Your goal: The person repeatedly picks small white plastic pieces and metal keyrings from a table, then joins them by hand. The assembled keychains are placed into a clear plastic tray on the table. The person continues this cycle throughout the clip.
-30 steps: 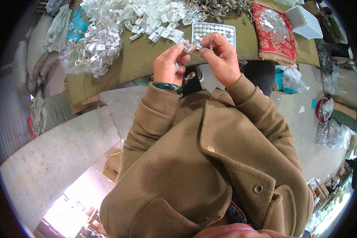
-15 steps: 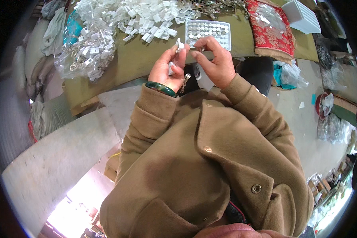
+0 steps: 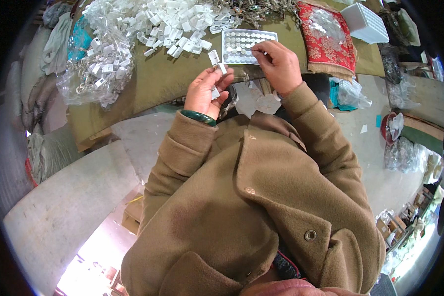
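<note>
My left hand [image 3: 201,96] is closed around small white plastic pieces with a metal clip dangling below. One white plastic case [image 3: 222,69] sticks up between thumb and fingertips, its lid seemingly flipped up. Another white piece shows against the palm. To the right, my right hand [image 3: 283,66] has thumb and forefinger pinched over the right side of a white tray [image 3: 223,48]. Rows of small round silvery discs [image 3: 243,41] fill the tray. Whether a disc sits between those fingertips is too small to see.
A heap of white plastic cases [image 3: 175,24] covers the table's far side, with a clear bag [image 3: 101,74] of similar pieces at left. Tangled metal parts [image 3: 259,10] lie behind the tray. Red patterned cloth [image 3: 325,44] and a white rack [image 3: 365,23] are at right.
My right hand has moved away from the left hand and reached over the tray of discs. The case in my left hand now shows two parts angled apart. The whole view has shifted slightly.
</note>
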Available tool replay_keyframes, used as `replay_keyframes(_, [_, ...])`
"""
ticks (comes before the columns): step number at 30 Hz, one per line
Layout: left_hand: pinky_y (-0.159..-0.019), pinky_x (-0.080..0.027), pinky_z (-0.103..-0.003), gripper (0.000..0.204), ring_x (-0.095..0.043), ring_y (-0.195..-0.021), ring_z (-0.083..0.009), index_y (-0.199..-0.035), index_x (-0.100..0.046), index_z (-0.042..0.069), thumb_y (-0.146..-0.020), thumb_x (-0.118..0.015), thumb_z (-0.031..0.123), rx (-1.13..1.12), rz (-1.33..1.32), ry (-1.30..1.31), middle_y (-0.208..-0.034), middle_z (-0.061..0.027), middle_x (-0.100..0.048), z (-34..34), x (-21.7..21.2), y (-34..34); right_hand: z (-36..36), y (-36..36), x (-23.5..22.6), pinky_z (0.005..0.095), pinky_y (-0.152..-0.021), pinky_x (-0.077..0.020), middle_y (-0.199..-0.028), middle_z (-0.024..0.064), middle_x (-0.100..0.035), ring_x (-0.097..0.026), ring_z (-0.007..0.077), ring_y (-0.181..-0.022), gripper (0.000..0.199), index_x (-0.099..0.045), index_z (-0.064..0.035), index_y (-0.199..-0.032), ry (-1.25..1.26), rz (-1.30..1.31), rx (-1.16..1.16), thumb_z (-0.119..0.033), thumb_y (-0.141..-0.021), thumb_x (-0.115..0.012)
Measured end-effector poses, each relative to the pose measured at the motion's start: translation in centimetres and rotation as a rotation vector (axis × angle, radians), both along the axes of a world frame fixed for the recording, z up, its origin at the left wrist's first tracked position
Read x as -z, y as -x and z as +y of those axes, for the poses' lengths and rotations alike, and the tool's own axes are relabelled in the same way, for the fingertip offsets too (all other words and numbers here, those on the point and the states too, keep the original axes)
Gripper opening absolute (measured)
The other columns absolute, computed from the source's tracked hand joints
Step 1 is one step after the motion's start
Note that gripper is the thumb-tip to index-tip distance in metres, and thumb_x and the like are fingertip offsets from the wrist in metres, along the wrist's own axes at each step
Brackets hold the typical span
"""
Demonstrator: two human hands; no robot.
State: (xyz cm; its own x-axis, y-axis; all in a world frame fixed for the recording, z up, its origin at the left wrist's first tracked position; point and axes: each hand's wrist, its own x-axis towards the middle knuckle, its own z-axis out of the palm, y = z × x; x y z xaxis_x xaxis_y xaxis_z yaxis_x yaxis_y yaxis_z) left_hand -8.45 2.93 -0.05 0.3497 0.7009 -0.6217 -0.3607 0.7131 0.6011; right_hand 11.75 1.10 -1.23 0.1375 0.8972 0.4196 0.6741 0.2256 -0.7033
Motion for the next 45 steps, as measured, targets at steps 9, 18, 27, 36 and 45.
replay_keyframes(9, [-0.053, -0.049, -0.017, 0.015, -0.066, -0.085, -0.0091, -0.104, -0.061, 0.008, -0.089, -0.059, 0.009, 0.037, 0.017, -0.03, -0.1, -0.0049, -0.069, -0.2, 0.2, 0.3, 1.4, 1.9, 1.2, 0.0384, -0.067, -0.05, -0.086, 0.0064, -0.061, -0.062, 0.0299, -0.079, 0.009, -0.065, -0.0117, -0.091, 0.036, -0.358, 0.069, -0.014, -0.082, -0.064])
replay_keyframes(18, [-0.057, -0.055, -0.016, 0.025, -0.067, -0.096, -0.0145, -0.115, -0.058, -0.002, -0.093, -0.055, 0.009, 0.041, -0.114, 0.014, -0.108, -0.0123, -0.067, 0.6, 0.7, 0.6, 2.1, 1.7, 1.6, 0.041, -0.07, -0.0505, -0.085, 0.0064, -0.063, -0.062, 0.0306, -0.077, 0.015, -0.068, -0.0146, -0.093, 0.061, -0.223, 0.027, -0.012, -0.081, -0.062])
replay_keyframes(27, [-0.057, -0.054, -0.014, 0.029, -0.066, -0.099, -0.0149, -0.119, -0.057, -0.003, -0.094, -0.055, 0.01, 0.034, -0.096, -0.009, -0.113, -0.0129, -0.066, 1.0, 0.6, 0.4, 1.8, 1.6, 1.6, 0.0394, -0.07, -0.0506, -0.085, 0.0086, -0.063, -0.062, 0.0315, -0.076, 0.014, -0.067, -0.0111, -0.095, 0.03, -0.386, -0.022, -0.012, -0.082, -0.062])
replay_keyframes(36, [-0.058, -0.052, -0.015, 0.028, -0.067, -0.092, -0.0114, -0.118, -0.061, 0.003, -0.091, -0.061, 0.011, 0.091, 0.068, -0.196, -0.103, -0.0061, -0.069, 0.1, -0.2, -0.2, 0.0, 3.0, -2.3, 0.0381, -0.067, -0.0502, -0.084, 0.0125, -0.062, -0.063, 0.0325, -0.076, 0.015, -0.059, -0.0044, -0.091, 0.068, 0.063, -0.244, -0.012, -0.081, -0.066])
replay_keyframes(45, [-0.059, -0.05, -0.017, 0.027, -0.068, -0.088, -0.0115, -0.115, -0.064, 0.004, -0.09, -0.064, 0.013, 0.077, 0.115, -0.256, -0.1, -0.0031, -0.069, -0.4, -0.2, 0.1, -0.9, 3.9, -2.2, 0.0344, -0.062, -0.0507, -0.083, 0.0089, -0.061, -0.062, 0.028, -0.072, 0.011, -0.062, -0.0045, -0.092, 0.026, -0.12, -0.225, -0.006, -0.082, -0.065])
